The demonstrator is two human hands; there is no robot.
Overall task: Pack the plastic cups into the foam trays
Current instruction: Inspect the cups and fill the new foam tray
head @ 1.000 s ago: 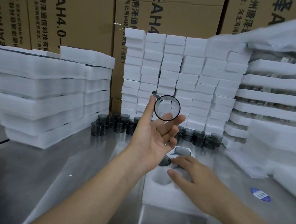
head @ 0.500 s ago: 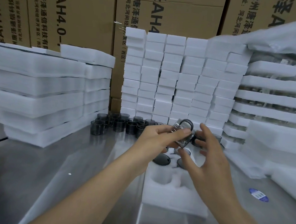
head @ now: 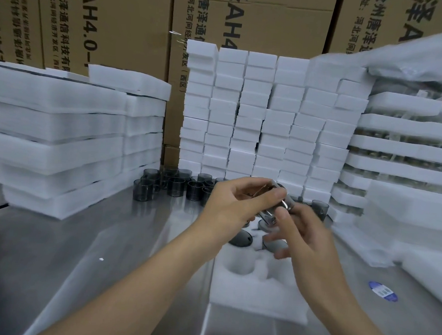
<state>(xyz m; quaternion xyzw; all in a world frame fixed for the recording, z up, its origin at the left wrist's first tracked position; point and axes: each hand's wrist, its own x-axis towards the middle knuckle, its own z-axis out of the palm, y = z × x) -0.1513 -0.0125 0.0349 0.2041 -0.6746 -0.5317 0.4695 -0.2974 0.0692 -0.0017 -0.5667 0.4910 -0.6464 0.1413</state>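
Left forearm: bare, reaching in from the lower left. Left hand (head: 238,202): knuckles up, fingers curled, gripping a clear cup (head: 286,204). Right forearm: bare, reaching in from the lower right. Right hand (head: 306,240): thumb and forefinger pinching the same cup's lower end; other fingers loosely spread, blurred.

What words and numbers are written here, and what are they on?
"AH4.0-" and "唐泽通信科技有": left cardboard box.
"泽AH4" and "河北河间经": middle cardboard box.
Right cardboard box: print mostly cut off.
Blue sticker on the table: too blurred to read.
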